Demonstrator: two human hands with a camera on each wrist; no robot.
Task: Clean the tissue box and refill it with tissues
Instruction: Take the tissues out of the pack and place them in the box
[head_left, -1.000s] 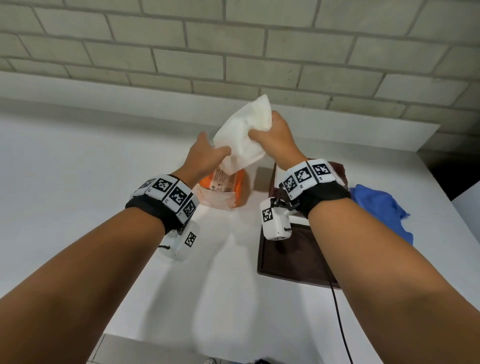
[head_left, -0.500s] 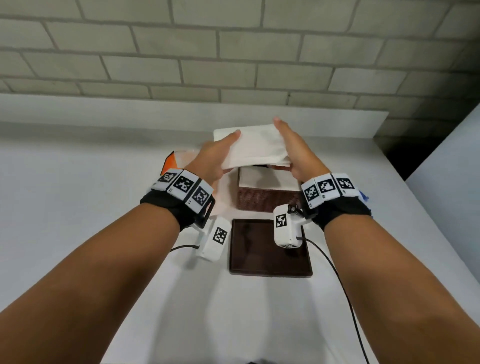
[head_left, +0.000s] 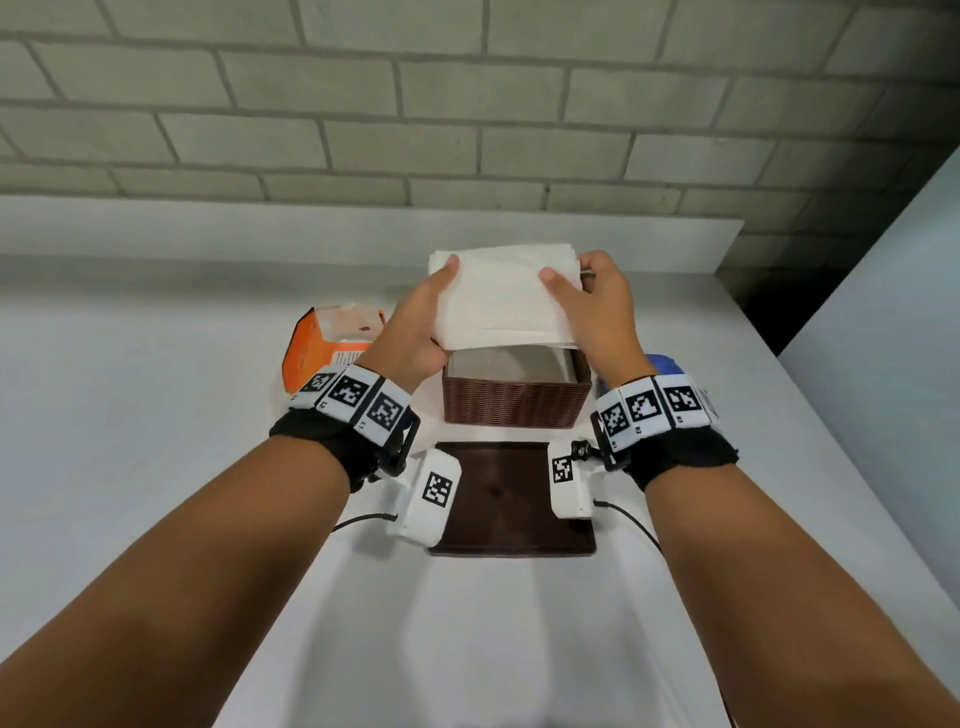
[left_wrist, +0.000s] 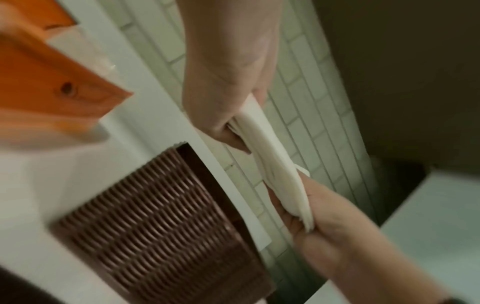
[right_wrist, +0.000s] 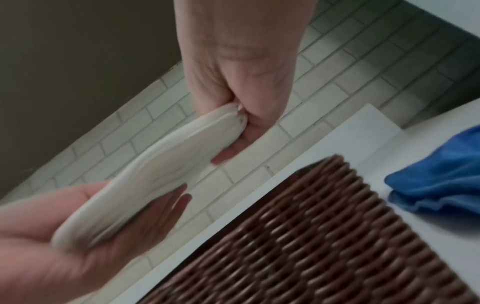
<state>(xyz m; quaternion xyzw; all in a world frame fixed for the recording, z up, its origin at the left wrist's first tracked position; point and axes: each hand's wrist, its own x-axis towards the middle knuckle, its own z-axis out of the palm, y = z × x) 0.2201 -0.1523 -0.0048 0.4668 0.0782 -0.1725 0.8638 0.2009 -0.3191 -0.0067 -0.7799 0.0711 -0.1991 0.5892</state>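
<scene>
Head view shows both hands holding a flat stack of white tissues (head_left: 506, 299) directly above the open brown woven tissue box (head_left: 514, 400), clear of its rim. The left hand (head_left: 415, 332) grips the left end of the stack, thumb on top and fingers (right_wrist: 155, 207) beneath. The right hand (head_left: 597, 312) pinches the right end in the same manner. The stack sags slightly in the middle, as seen from the wrist views.

The box stands on the white bench (head_left: 156, 467), with its dark lid (head_left: 511, 499) lying flat just in front of it. An orange tissue packet (head_left: 322, 348) lies to the left of the box, and a blue cloth (right_wrist: 441, 174) to the right.

Recommended procedure for the insertion step:

1. Keep the stack level and square its edges to the box walls before lowering.
2. Lower both ends together. An uneven descent is likely to catch a corner on the rim and fan the sheets.
3. Hold the pinch light. The tissues compress and crease easily.
4. Let go only when the stack rests on the box floor, then draw the fingers out along the side walls.
5. Fit the lid afterwards.
</scene>
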